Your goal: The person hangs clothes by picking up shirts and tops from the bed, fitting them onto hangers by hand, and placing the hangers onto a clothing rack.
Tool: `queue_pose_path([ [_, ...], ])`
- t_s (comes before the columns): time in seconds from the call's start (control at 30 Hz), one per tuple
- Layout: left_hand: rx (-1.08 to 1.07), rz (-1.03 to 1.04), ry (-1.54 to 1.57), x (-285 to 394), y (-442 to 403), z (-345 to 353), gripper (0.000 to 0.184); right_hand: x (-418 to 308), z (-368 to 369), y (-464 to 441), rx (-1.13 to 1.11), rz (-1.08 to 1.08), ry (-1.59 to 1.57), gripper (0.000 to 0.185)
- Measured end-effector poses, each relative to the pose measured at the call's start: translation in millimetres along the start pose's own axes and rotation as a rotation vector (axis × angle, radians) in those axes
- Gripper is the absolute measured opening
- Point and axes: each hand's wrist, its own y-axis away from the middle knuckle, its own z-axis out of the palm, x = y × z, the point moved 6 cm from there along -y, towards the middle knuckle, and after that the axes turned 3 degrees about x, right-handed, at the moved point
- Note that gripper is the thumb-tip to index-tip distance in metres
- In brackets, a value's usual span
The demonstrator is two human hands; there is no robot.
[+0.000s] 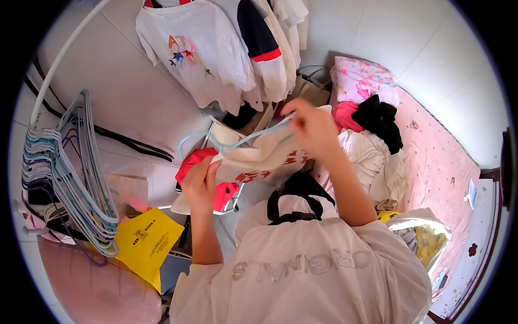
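A light blue hanger (202,141) lies partly inside a white garment with red print (259,164), its hook pointing left. My left hand (200,181) is closed on the garment's left edge, beside the hanger's neck. At the garment's other end, my right hand (313,129) is raised over the hanger's right arm; its fingers are blurred, and what they hold, if anything, cannot be made out. Red fabric (197,161) shows behind my left hand.
Many hangers (81,178) hang from a white rail at left, above a yellow bag (148,243). White shirts (194,54) hang at the top. Clothes (372,156) and a floral pillow (364,81) lie on a pink bed (431,146). An open bag (421,232) stands at right.
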Motion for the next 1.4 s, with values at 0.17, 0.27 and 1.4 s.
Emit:
queue_pose_path([
  [0.17,-0.044,0.06,-0.039,29,0,25,0.012,-44,42,26,-0.054,-0.162,0.004,0.025],
  [0.27,0.008,0.01,0.063,21,3,28,0.012,-42,53,36,-0.159,-0.16,-0.209,0.035],
  [1.4,-0.017,0.111,-0.103,-50,-43,13,0.015,66,-82,-5,-0.024,-0.151,0.494,0.014],
])
